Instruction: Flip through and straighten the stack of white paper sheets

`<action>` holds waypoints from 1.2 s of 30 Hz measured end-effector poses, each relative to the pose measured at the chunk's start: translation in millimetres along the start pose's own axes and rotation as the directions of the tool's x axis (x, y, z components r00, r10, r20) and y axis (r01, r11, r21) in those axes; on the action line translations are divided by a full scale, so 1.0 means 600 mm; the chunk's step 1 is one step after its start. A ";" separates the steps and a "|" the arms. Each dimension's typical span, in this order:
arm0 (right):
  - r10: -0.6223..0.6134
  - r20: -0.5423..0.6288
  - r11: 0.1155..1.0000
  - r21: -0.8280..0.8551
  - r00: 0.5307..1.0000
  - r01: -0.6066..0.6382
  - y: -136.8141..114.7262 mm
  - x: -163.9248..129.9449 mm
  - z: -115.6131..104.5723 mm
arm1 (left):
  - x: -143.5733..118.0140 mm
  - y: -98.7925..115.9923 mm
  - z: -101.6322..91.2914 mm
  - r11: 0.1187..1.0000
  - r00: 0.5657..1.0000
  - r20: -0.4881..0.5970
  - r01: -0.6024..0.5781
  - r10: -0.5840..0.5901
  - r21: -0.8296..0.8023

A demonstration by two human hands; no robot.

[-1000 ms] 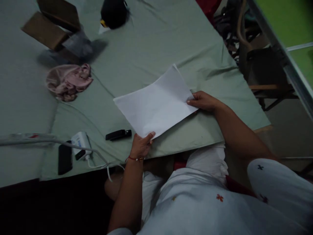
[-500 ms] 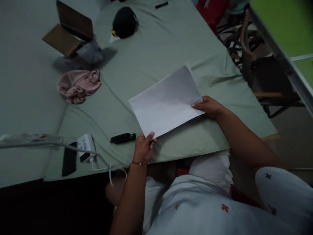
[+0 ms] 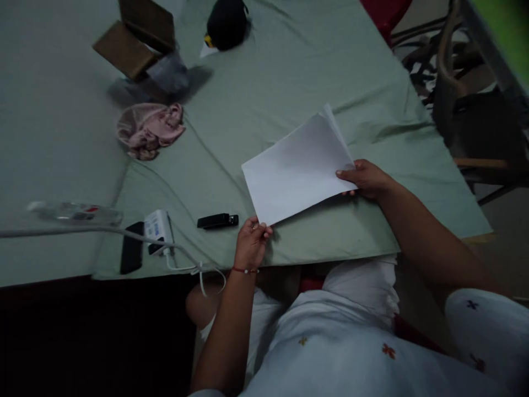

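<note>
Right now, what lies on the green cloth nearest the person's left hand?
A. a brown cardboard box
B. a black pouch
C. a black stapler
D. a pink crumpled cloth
C: the black stapler lies just beside the left hand, which pinches the paper sheets at a corner.

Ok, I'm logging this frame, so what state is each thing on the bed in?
Left hand: pinching the paper's near corner.
Right hand: gripping the paper's right edge.
Paper sheets: held, far corner fanned apart.
Cardboard box: flaps open.
Pink cloth: crumpled.
Stapler: closed, lying flat.
</note>
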State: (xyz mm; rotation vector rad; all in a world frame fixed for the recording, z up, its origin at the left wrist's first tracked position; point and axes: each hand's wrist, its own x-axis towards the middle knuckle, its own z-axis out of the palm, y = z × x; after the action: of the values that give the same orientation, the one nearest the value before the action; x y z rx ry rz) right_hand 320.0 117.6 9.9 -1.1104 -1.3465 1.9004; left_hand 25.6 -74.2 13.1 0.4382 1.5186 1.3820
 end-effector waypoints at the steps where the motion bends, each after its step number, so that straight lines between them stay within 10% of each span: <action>1: 0.009 -0.005 1.000 -0.005 1.000 -0.009 0.001 0.000 0.000 | -0.001 -0.001 -0.002 1.000 1.000 0.007 -0.006 0.006 0.015; 8: -0.004 -0.092 1.000 0.021 0.996 0.006 -0.005 -0.004 -0.001 | -0.011 -0.006 -0.035 0.943 0.957 -0.133 -0.218 0.257 0.249; 14: -0.036 -0.118 0.997 0.063 0.992 0.044 -0.019 0.002 0.027 | -0.019 0.002 -0.085 0.638 0.689 -0.244 -0.399 0.683 0.658; 19: -0.087 -0.059 0.996 0.031 0.994 0.089 -0.021 0.014 0.083 | -0.025 0.003 -0.105 0.506 0.591 -0.227 -0.362 0.774 0.782; 36: -0.026 -0.100 0.999 0.018 0.995 0.028 0.001 0.012 0.178 | 0.005 -0.031 -0.136 0.269 0.665 0.024 -0.335 0.747 0.903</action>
State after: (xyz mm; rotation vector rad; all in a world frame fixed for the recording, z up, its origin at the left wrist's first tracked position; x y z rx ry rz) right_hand 224.1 71.7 23.6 -1.1562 -1.2793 1.8100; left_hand -37.2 -121.1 -16.8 1.5621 2.5877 1.1060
